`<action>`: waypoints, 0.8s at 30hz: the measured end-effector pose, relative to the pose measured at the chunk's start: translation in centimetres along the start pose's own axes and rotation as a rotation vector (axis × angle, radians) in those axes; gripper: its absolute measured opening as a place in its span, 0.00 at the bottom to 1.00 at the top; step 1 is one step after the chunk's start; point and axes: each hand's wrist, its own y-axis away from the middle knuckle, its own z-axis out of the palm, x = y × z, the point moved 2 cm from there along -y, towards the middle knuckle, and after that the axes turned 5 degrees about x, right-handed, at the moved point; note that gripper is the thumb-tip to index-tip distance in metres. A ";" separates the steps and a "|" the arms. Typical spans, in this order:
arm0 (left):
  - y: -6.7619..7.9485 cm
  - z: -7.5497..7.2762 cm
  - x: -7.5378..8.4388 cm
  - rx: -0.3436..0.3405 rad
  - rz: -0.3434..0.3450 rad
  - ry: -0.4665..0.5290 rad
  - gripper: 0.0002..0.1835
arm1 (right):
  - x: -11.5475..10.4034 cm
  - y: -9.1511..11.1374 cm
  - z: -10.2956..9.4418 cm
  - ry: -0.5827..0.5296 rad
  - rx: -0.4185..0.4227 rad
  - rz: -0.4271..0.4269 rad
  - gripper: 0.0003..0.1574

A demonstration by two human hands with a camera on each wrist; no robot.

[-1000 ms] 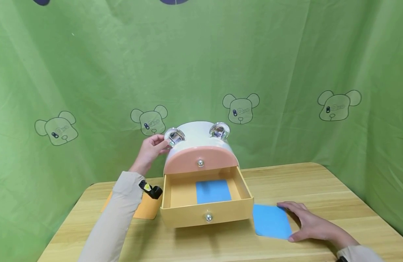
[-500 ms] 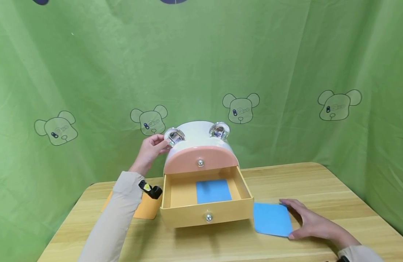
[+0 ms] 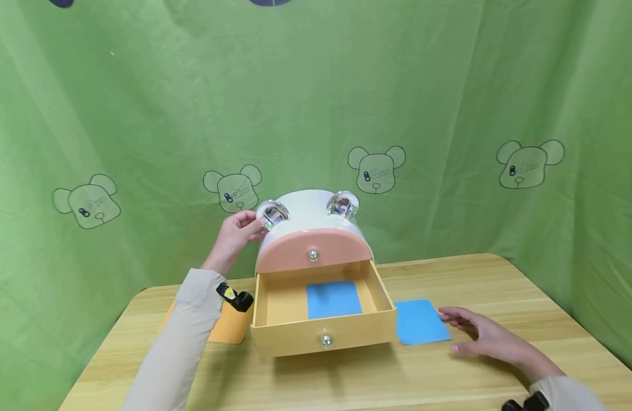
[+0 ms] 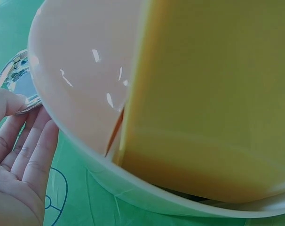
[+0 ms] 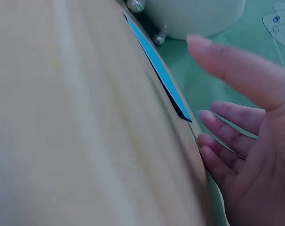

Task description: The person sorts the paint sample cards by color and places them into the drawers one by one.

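A frog-like storage box (image 3: 316,220) with a white top, pink upper drawer and two shiny silver eyes stands at the table's middle. My left hand (image 3: 236,237) holds the left silver eye (image 3: 273,214), its thumb on the rim in the left wrist view. The lower yellow drawer (image 3: 326,334) is pulled out, and a blue sheet (image 3: 333,299) lies inside it. Right of the drawer, a second blue sheet (image 3: 421,322) is on the wooden table. Just beside that sheet is my right hand (image 3: 487,339), fingers loosely spread, with nothing in it.
An orange sheet (image 3: 230,325) lies left of the box, partly hidden by the left forearm. Behind the wooden table (image 3: 449,279) hangs a green curtain (image 3: 439,91) printed with bear heads. The open drawer sticks out toward the front, with a round knob (image 3: 326,340).
The loose blue sheet has moved away from me and slightly left. My right hand, earlier at the sheet's right edge, is now apart from it. The left hand keeps its hold.
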 end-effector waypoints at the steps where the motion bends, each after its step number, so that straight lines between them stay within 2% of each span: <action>1: 0.0 0.0 0.0 0.002 -0.001 0.000 0.08 | 0.1 -0.3 -0.2 0.015 0.013 0.000 0.43; 3: -0.1 -0.1 0.0 0.004 -0.002 -0.002 0.08 | 0.4 -0.8 -0.5 0.038 0.041 -0.002 0.42; 5: -0.1 -0.1 0.1 0.001 -0.004 0.000 0.08 | 0.7 -1.3 -0.9 0.043 0.029 -0.010 0.44; 9: -0.1 0.1 0.2 -0.001 -0.009 -0.002 0.08 | 1.4 -2.1 -1.5 0.014 -0.075 -0.044 0.50; 13: -0.1 0.1 0.2 0.006 -0.005 -0.009 0.09 | 1.8 -2.9 -1.9 -0.030 -0.141 -0.016 0.51; 18: -0.1 0.0 0.1 0.009 -0.007 -0.009 0.08 | 2.2 -3.2 -1.9 -0.078 -0.165 0.026 0.52; 24: -0.1 -0.1 0.0 0.007 -0.007 -0.015 0.08 | 2.7 -3.4 -1.4 -0.095 -0.165 0.018 0.54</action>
